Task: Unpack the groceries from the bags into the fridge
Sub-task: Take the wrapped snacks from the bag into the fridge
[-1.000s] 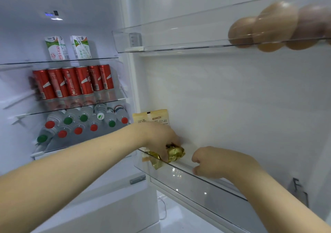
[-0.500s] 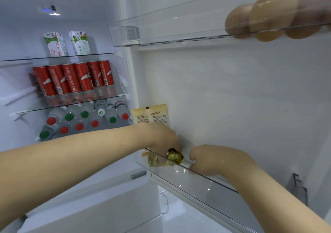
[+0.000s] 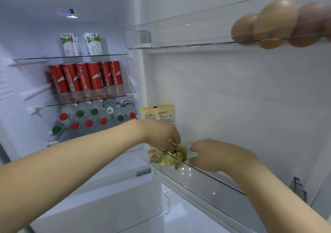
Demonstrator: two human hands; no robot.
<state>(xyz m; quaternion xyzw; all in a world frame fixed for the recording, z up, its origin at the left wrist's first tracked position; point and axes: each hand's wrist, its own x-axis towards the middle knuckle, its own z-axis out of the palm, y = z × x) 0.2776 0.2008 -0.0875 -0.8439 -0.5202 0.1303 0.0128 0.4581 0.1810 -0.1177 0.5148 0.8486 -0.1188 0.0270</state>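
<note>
Only "3.3" legible on left milk carton (image 3: 70, 44), other labels blurred.

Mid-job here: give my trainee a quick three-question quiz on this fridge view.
1. True or false: the eggs sit in the upper door bin.
2. Which hand touches the gold packet? A left hand B right hand C neither
3. Fill in: the red cans stand on the shelf just below the milk ____.

Key: 1 true; 2 A; 3 cartons.
</note>
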